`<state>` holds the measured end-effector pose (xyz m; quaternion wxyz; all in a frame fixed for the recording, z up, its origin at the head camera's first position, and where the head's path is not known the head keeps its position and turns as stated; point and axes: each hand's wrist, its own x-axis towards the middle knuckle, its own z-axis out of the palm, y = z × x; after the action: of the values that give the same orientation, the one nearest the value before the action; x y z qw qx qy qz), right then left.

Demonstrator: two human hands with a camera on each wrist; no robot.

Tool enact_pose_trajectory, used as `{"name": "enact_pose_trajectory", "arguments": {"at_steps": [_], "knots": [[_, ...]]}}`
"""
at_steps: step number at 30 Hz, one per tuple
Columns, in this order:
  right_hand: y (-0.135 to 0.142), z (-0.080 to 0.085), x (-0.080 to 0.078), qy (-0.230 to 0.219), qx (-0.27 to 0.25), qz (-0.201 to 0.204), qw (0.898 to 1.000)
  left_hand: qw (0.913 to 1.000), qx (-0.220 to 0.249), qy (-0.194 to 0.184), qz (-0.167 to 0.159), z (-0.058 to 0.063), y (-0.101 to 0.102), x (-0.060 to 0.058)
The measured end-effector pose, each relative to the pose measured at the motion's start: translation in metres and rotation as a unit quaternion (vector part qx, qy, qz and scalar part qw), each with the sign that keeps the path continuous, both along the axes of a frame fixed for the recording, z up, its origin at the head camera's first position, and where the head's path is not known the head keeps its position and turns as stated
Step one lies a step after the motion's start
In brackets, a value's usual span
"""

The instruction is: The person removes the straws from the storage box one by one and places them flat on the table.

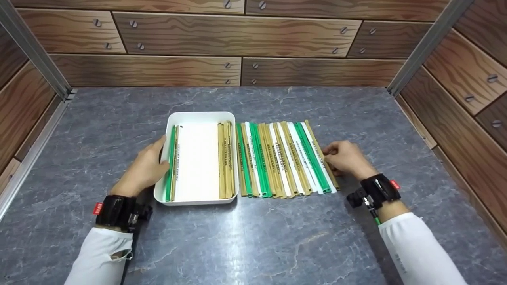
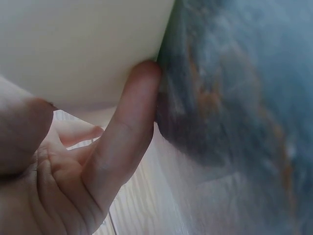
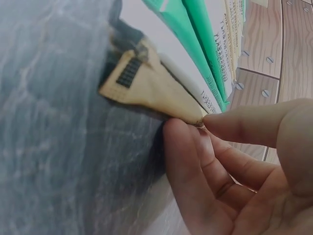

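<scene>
A white tray [image 1: 196, 203] lies left of centre, my left hand [image 1: 145, 168] at its left side. In the left wrist view the thumb is at the tray's rim and a finger [image 2: 124, 127] rests along its outer wall. My right hand [image 1: 346, 158] pinches the edge of the rightmost gold-brown stick packet [image 1: 333, 178] between thumb and fingertips. That packet's flat end, with black print, shows in the right wrist view, beside a white packet [image 3: 156, 39] and a green packet [image 3: 183, 36].
A row of green, white and gold-brown stick packets [image 1: 277, 158] lies right of the tray. Inside the tray, gold-brown packets [image 1: 225, 158] line the right wall, and a few green and brown ones [image 1: 171, 170] the left. Wood-patterned walls [image 1: 237, 35] border the grey table [image 1: 269, 245].
</scene>
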<state>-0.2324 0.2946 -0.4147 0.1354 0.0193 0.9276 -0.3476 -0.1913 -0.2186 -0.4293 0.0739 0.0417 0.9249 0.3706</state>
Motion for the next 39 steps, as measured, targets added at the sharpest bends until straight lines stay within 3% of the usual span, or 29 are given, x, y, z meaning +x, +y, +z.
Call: {"name": "enact_pose_trajectory", "arguments": {"at_steps": [12,19,25,32,36,39], "knots": [[-0.004,0.001,-0.002,0.004,0.011,0.0,1.0,1.0,0.0,0.006,0.0,0.001,-0.001,0.0],[-0.025,0.019,-0.004,0.102,0.076,0.033,0.991,0.9999,0.01,-0.009,-0.002,0.0,-0.004,0.0],[-0.098,0.044,0.001,0.122,0.002,0.085,0.989,0.9999,0.015,-0.008,-0.002,0.001,-0.004,0.001],[-0.198,0.059,0.011,0.139,-0.023,0.197,0.97,0.9999,0.01,-0.004,0.0,0.002,-0.002,0.001],[-0.251,0.059,0.013,0.121,-0.012,0.248,0.961,0.9999,0.013,-0.002,-0.002,0.001,-0.002,0.0],[-0.285,0.054,0.013,0.066,0.002,0.267,0.962,0.9998,0.017,0.0,-0.005,0.002,-0.001,0.0]]}}
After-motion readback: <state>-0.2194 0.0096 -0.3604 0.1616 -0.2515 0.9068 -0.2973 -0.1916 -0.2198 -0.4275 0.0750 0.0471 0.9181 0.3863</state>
